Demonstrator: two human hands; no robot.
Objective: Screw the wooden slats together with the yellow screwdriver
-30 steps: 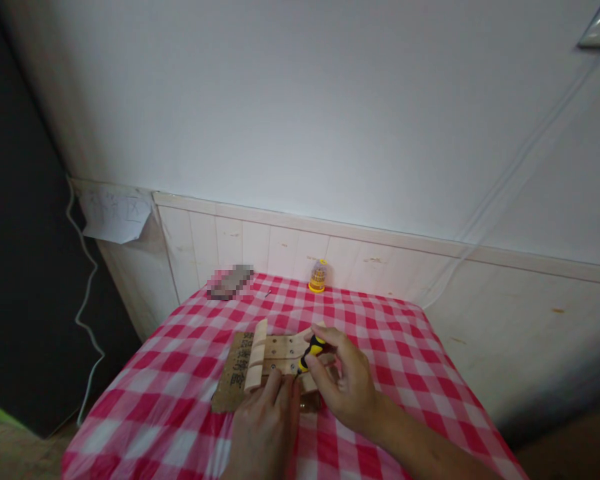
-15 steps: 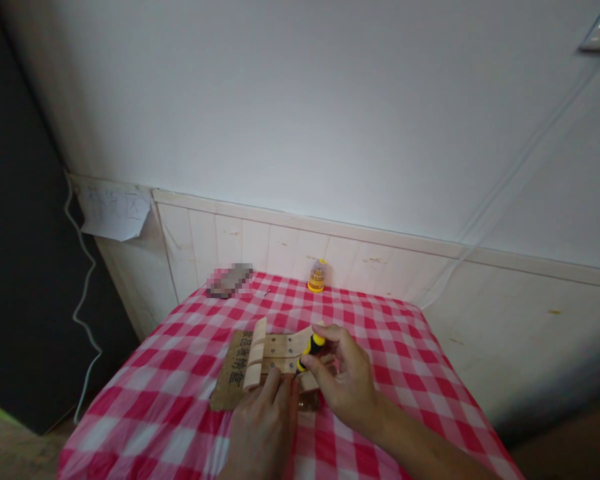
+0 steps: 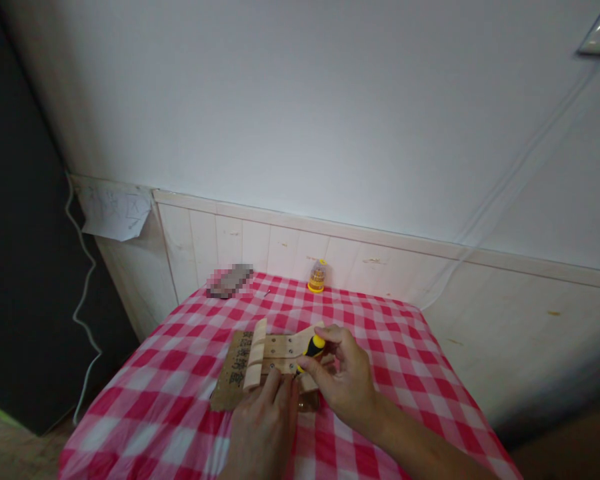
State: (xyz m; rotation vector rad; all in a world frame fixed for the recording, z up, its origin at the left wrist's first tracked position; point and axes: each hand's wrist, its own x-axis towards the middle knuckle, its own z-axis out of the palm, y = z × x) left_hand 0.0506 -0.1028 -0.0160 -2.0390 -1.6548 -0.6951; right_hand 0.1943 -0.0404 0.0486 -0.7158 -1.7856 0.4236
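In front of me a small assembly of pale wooden slats [image 3: 279, 347] lies on a piece of brown cardboard [image 3: 225, 388] with dark handwritten characters. Several screw heads show along its flat slats, and a raised slat stands at its left side. My right hand [image 3: 347, 377] grips a yellow-and-black screwdriver [image 3: 315, 345], thumb and fingers closed round the handle. The tool slants down to the left, toward the assembly's near edge. My left hand [image 3: 265, 417] holds that near edge, its fingertips close to the screwdriver tip. The tip's exact contact is hidden by my fingers.
A red-and-white checked cloth [image 3: 155, 393] covers the table. At the back stand a yellow-based clear container [image 3: 317, 277] and a blurred-out flat object [image 3: 230, 281], with a small screw-like piece [image 3: 267, 292] between them. The wall panelling [image 3: 283, 250] rises right behind the table.
My right thumb and fingers have shifted slightly on the screwdriver handle, covering more of its lower yellow part. My left hand and the wooden assembly stay in place.
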